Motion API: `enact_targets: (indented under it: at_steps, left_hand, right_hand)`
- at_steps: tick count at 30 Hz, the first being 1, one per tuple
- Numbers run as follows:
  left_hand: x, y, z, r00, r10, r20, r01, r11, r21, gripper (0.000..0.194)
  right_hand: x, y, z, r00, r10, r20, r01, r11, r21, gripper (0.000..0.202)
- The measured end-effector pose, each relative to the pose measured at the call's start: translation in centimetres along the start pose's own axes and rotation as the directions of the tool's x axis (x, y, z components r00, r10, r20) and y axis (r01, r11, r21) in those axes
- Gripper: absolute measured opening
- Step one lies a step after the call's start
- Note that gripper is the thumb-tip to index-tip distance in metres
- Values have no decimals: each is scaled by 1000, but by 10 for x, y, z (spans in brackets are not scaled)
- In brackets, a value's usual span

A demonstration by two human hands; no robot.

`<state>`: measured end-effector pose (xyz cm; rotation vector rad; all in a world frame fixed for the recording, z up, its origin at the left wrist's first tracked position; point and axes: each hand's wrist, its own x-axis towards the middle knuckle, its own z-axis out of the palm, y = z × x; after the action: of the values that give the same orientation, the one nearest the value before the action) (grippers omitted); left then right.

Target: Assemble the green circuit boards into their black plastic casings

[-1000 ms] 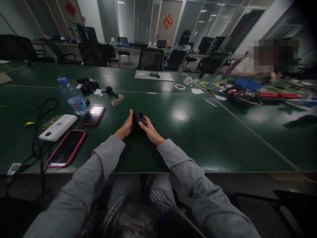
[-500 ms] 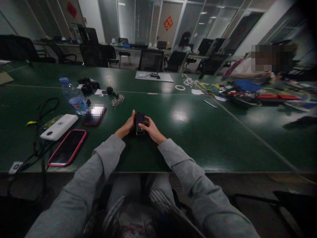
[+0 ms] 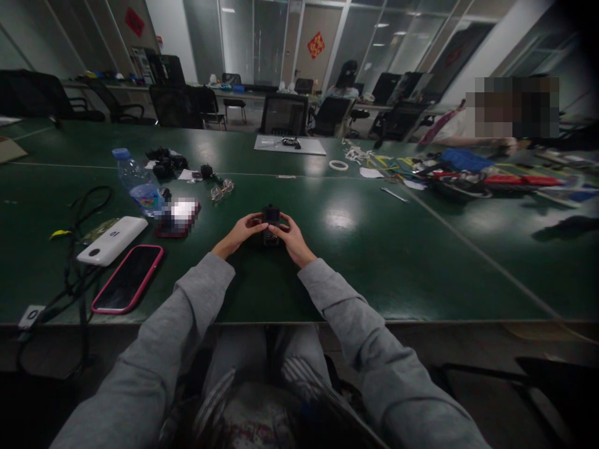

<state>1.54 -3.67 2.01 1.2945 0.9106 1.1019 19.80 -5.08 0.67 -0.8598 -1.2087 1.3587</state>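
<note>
Between my two hands is a small black handheld device (image 3: 271, 240) with a dark screen at its far end and what look like buttons lower down. It is just above or on the green table; I cannot tell which. My left hand (image 3: 243, 232) is closed on its left side, thumb reaching across its face. From the right, my right hand (image 3: 291, 236) grips it, with the thumb on its front close to the left thumb. The fingers behind the device are partly hidden.
On the left lie a pink-cased phone (image 3: 128, 279), a white power bank (image 3: 113, 241), another phone (image 3: 178, 218), a water bottle (image 3: 138, 184), glasses (image 3: 221, 189) and black cables (image 3: 70, 274). A wrench (image 3: 395, 194) and tape roll (image 3: 338, 165) are right. A person sits beyond cluttered tools (image 3: 496, 178).
My left hand has moved from the device's side to put its thumb over the front. The device has shifted slightly right and away from me. My right hand stays on it.
</note>
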Motion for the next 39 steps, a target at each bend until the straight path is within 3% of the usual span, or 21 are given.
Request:
enact_targets:
  at_steps: [11,17,22,31,39]
  left_hand:
    - [-2,0,-2,996,32,-78,-20,989,145,65]
    - [-1,-2,-6,996,16,-86,-7,994,110,64]
    - [1,-4,-9,998,2,-66,5,995,98,62]
    - [-3,2,-5,995,7,-95,5,991,131,61]
    - [0,1,-2,995,5,-97,0,999,54,60]
  right_hand:
    - [3,-1,-2,999,25,33,-23,999,-43,74]
    - [4,0,-4,996,42,80,-41,999,-20,79]
    - [4,0,-5,995,61,76,-59,998,-28,66]
    - [5,2,-9,995,20,95,-16,999,-40,61]
    - [8,-3,-11,990,74,122,-80,995,51,63]
